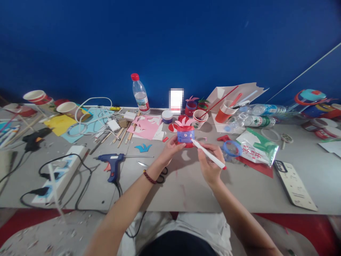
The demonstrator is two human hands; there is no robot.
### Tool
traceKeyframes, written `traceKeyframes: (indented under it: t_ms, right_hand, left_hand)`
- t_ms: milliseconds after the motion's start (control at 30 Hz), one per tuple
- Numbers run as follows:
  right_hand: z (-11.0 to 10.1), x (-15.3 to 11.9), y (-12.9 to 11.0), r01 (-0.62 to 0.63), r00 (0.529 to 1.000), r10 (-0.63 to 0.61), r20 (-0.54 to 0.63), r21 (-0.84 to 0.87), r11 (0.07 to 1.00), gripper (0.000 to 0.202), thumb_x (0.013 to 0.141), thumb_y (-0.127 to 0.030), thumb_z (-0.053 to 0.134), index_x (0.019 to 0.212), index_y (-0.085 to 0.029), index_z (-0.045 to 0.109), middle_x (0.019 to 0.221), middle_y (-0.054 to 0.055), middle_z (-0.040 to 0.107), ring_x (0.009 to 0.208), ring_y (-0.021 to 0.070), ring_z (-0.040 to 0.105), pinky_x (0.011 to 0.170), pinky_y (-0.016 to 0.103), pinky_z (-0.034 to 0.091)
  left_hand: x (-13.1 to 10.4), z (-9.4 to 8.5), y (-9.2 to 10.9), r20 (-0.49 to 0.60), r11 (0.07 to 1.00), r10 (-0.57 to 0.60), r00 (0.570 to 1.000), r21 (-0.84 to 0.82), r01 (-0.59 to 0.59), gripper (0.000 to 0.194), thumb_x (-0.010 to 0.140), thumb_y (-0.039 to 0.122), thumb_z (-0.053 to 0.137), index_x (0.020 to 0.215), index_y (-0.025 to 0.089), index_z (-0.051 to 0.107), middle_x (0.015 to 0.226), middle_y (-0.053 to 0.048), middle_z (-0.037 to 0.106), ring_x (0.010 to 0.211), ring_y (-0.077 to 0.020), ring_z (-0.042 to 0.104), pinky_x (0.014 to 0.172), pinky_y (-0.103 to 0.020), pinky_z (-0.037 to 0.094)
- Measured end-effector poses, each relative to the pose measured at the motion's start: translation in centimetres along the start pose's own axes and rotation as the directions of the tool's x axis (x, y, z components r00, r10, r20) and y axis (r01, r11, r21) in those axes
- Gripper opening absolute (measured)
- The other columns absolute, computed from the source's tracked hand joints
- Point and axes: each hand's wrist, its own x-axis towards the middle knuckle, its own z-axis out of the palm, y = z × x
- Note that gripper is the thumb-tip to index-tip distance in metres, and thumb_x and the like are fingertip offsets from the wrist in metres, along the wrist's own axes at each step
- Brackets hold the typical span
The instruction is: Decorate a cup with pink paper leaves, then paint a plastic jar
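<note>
My left hand [172,148] is closed around the left side of a small purple paper craft figure [183,136]. It has two eyes, a red base and a pink spiky paper crown [184,122]. In my right hand [210,161] is a white marker [210,155] with a red end, held like a pen. Its tip is at the figure's right front, below the eyes; I cannot tell whether it touches. Scissors [162,175] lie partly hidden beneath my left forearm. A blue spiky paper cutout [143,148] rests to the left of my left hand.
A blue glue gun [114,163] and a power strip [62,174] with cords lie left. Behind stand a bottle [141,97], a paper cup [200,119] and orange cups [225,113]. To the right are a plastic packet [257,149] and a phone [295,186].
</note>
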Motion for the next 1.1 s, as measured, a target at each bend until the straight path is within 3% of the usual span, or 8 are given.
traceKeyframes:
  t_ms: [167,467,800,1100]
  right_hand:
    - [0.08,0.06,-0.04,-0.016,0.999,0.014,0.035,0.081,0.997,0.009,0.086,-0.019,0.066,0.094,-0.021,0.062,0.099,0.010,0.077,0.097,0.0262,0.075,0.080,0.039,0.062]
    - [0.24,0.03,-0.33,-0.013,0.999,0.012,0.049,0.028,1.000,0.007,0.085,-0.020,0.068,0.091,-0.020,0.064,0.089,0.008,0.077,0.095,0.0284,0.075,0.079,0.040,0.063]
    - [0.20,-0.06,-0.10,-0.005,0.999,0.005,0.053,-0.010,1.000,0.011,0.083,-0.016,0.068,0.093,-0.021,0.064,0.093,0.008,0.078,0.098,0.0267,0.075,0.083,0.039,0.062]
    - [0.30,0.16,-0.40,0.000,0.999,0.001,0.044,-0.022,1.000,0.010,0.083,-0.017,0.068,0.091,-0.021,0.064,0.092,0.008,0.078,0.095,0.0256,0.076,0.078,0.036,0.064]
  left_hand:
    - [-0.09,-0.01,0.09,0.013,1.000,-0.020,1.000,-0.009,0.020,0.050,0.070,0.039,0.082,0.114,0.020,0.067,0.119,-0.010,0.071,0.117,-0.0300,0.062,0.109,-0.047,0.038]
    - [-0.02,0.03,0.14,-0.032,1.000,-0.025,0.999,0.015,0.025,0.047,0.067,0.039,0.083,0.108,0.019,0.069,0.111,-0.009,0.073,0.115,-0.0296,0.063,0.108,-0.047,0.039]
    - [-0.05,0.29,0.48,-0.027,0.999,-0.008,1.000,0.040,0.009,0.047,0.068,0.040,0.083,0.108,0.020,0.068,0.114,-0.009,0.072,0.115,-0.0293,0.063,0.108,-0.047,0.040]
    - [0.06,0.10,0.37,-0.006,0.998,0.012,1.000,0.067,-0.012,0.047,0.069,0.041,0.082,0.108,0.019,0.068,0.117,-0.011,0.071,0.118,-0.0312,0.061,0.106,-0.048,0.043]
